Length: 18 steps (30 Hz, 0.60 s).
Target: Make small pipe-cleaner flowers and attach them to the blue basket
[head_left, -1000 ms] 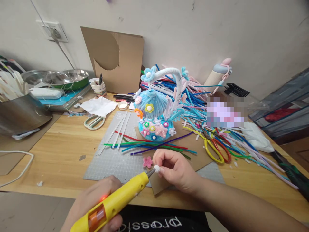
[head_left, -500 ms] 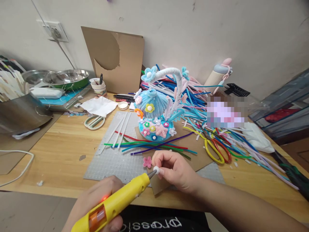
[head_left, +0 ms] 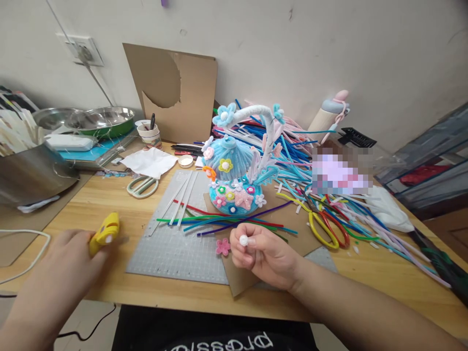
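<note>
My left hand is wrapped round a yellow glue gun over the table's left part; the hand is slightly blurred. My right hand pinches a small white round piece between thumb and forefinger. Just left of those fingertips, a pink fuzzy flower lies at the edge of the grey cutting mat. Behind my right hand, loose coloured pipe cleaners cross the mat. Beyond them stands a blue fuzzy shell-shaped decoration with small flowers and a curved white stem.
Yellow and red scissors lie right of the mat, near a heap of pipe cleaners. Pale-handled scissors, a white tissue and a paper cup are at the left. A metal pot stands far left.
My left hand has carried the glue gun left, away from the white piece, and its nozzle now points away. My right hand still pinches the piece, now turned more toward the camera.
</note>
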Available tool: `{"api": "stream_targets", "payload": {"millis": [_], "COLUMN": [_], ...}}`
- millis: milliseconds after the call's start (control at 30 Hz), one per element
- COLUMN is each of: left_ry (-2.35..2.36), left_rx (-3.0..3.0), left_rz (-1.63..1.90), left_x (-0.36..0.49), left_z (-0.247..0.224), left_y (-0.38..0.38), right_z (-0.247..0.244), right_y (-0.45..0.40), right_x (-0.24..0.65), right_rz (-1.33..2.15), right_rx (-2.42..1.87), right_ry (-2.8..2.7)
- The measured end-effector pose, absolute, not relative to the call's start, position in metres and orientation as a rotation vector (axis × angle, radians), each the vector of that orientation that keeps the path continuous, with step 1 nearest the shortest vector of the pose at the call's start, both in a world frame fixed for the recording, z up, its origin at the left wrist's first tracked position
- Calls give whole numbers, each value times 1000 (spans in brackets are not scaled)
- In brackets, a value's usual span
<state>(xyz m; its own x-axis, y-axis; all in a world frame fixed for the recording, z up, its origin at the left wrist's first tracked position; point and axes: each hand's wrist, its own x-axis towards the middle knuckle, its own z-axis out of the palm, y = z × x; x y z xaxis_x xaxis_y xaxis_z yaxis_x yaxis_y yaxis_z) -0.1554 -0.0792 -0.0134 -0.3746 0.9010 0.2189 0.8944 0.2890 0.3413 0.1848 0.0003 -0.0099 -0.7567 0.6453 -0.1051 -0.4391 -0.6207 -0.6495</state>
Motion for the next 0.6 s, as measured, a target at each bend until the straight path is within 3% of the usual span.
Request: {"api": "stream_targets", "payload": {"millis": [100, 233, 400, 600], "left_ry": [2745, 2741, 1870, 1589], "left_rx": [1621, 1890, 1944, 1936], "left_rz": [383, 302, 507, 557], "left_x": [-161, -120, -34, 16], "left_z": [-22, -5, 1, -13], "left_y": [-76, -71, -54, -38], "right_z": [-11, -14, -22, -23], "right_y": [1, 2, 5, 6], "right_x": [184, 183, 183, 182], "right_rz": [2329, 2287, 2106, 1981], "right_rx": [-497, -508, -679, -840], "right_ry": [-822, -851, -987, -1042]}}
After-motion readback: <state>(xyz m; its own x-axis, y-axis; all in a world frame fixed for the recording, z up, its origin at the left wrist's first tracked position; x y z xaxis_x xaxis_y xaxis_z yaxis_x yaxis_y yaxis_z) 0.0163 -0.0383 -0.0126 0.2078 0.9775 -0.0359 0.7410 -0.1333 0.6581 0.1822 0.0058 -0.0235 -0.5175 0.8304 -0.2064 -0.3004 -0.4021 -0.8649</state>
